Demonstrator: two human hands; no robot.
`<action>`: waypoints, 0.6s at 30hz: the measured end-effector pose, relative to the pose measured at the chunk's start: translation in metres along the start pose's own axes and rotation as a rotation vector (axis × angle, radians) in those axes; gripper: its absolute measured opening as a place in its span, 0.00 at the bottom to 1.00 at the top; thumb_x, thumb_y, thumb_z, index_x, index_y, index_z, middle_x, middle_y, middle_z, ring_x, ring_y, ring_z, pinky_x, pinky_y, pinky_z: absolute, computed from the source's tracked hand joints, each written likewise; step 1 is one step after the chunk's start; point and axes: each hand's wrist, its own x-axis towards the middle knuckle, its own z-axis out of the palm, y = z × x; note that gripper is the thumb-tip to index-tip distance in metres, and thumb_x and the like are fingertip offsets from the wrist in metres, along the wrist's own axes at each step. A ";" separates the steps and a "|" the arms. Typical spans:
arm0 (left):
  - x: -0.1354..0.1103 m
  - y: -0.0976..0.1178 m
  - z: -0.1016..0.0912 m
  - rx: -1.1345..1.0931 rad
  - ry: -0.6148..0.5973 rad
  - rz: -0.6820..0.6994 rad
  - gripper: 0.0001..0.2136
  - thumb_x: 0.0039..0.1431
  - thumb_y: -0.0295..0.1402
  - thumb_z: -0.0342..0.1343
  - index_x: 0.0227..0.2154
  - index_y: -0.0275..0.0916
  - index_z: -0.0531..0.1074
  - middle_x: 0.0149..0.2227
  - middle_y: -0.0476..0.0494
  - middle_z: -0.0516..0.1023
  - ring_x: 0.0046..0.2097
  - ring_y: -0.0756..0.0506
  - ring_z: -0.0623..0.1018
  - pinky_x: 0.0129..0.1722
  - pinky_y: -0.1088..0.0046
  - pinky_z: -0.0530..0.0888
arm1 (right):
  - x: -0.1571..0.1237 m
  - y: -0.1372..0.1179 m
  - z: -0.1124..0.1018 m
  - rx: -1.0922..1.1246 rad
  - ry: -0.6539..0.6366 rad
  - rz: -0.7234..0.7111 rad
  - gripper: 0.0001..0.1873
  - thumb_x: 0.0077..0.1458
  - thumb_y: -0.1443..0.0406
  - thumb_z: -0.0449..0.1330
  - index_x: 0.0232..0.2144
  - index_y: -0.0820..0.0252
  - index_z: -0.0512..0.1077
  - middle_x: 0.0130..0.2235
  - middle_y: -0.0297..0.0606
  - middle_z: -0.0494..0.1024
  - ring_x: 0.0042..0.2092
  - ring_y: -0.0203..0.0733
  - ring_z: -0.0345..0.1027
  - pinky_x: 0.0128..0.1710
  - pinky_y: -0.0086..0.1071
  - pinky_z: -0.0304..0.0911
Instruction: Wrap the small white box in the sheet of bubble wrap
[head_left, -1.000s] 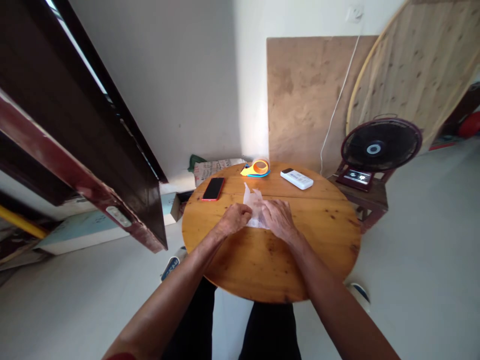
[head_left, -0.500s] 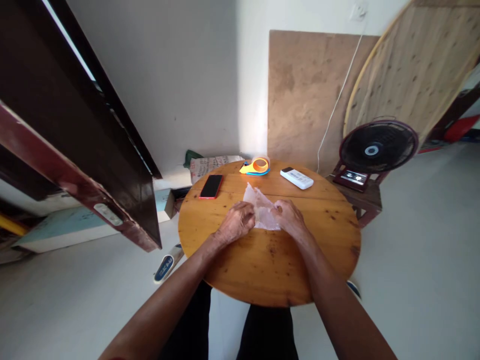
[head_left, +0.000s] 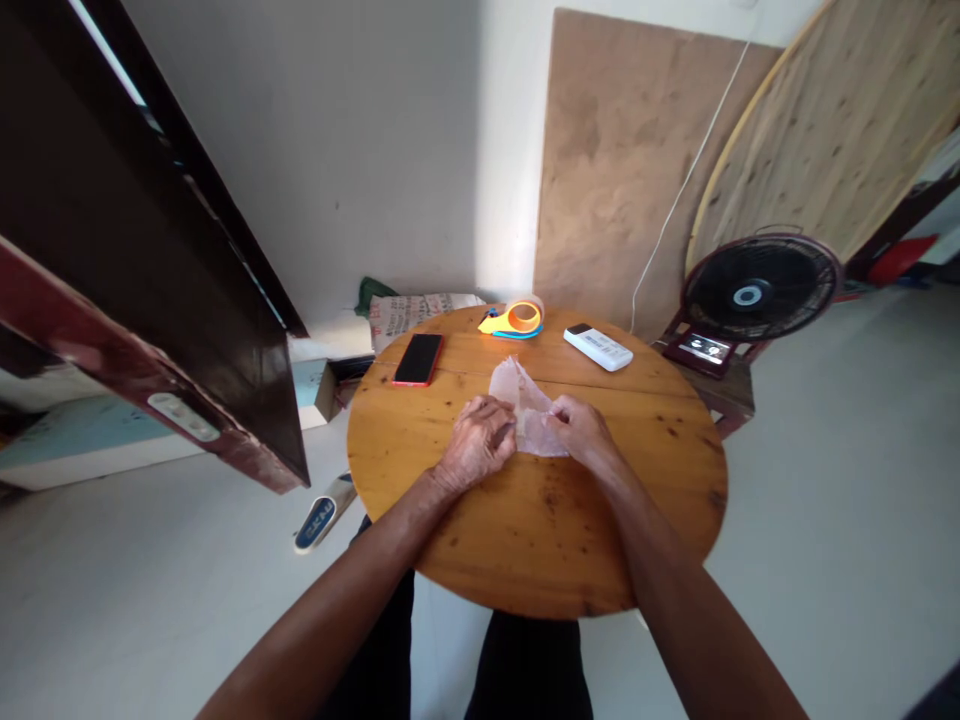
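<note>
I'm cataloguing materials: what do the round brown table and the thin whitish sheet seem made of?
Round brown table: wood, probably varnished, given its dark knots and soft sheen.
Thin whitish sheet: perhaps plastic film, crinkled, as it looks translucent; thin paper remains possible.

Black trousers (head_left: pixel 532 665) and a pale-edged, blue-patched shoe (head_left: pixel 319 520) are worn, forearms (head_left: pixel 352 590) bare.

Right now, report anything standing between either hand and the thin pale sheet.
Nothing visible: the left hand and right hand both touch the thin pale sheet. The phone, tape dispenser and white device lie beyond the hands on the table, apart from it.
</note>
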 end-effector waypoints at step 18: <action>-0.002 -0.007 0.007 0.079 0.001 0.116 0.14 0.55 0.26 0.51 0.42 0.39 0.77 0.47 0.40 0.76 0.47 0.42 0.70 0.49 0.62 0.70 | -0.004 -0.024 0.016 0.925 -0.018 0.139 0.34 0.42 0.59 0.63 0.52 0.59 0.61 0.24 0.27 0.72 0.22 0.34 0.63 0.23 0.28 0.60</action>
